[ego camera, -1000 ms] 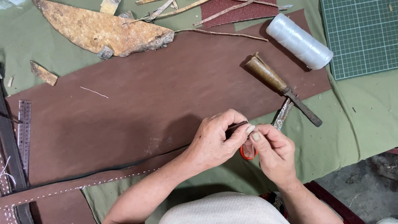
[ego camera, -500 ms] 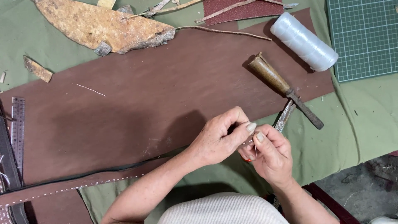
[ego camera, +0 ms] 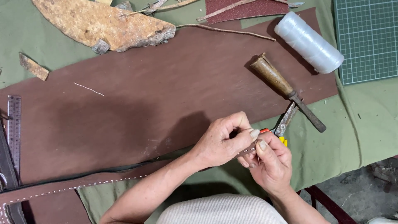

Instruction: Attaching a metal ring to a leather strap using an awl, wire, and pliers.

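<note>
A long brown leather strap (ego camera: 83, 186) with white stitching runs from the lower left up to my hands. My left hand (ego camera: 222, 143) is closed around the strap's end, thumb and forefinger pinched together. My right hand (ego camera: 269, 161) meets it from the right, thumb pressed on the same end; a thin needle-like sliver shows under that thumb, too small to be sure. Pliers (ego camera: 286, 120) with orange and yellow grips lie just behind my fingers, partly hidden.
A large brown leather sheet (ego camera: 157, 87) covers the green cloth. On it lie a wooden-handled metal tool (ego camera: 282, 85) and a spool of white thread (ego camera: 309, 41). A green cutting mat (ego camera: 367, 37) sits at the top right, a rough tan hide piece (ego camera: 103, 23) top left, a steel ruler (ego camera: 14, 128) at the left.
Both hands stayed together on the strap end, with the fingers shifting slightly. More of the pliers' grips is hidden under my right hand. The view has drifted a little.
</note>
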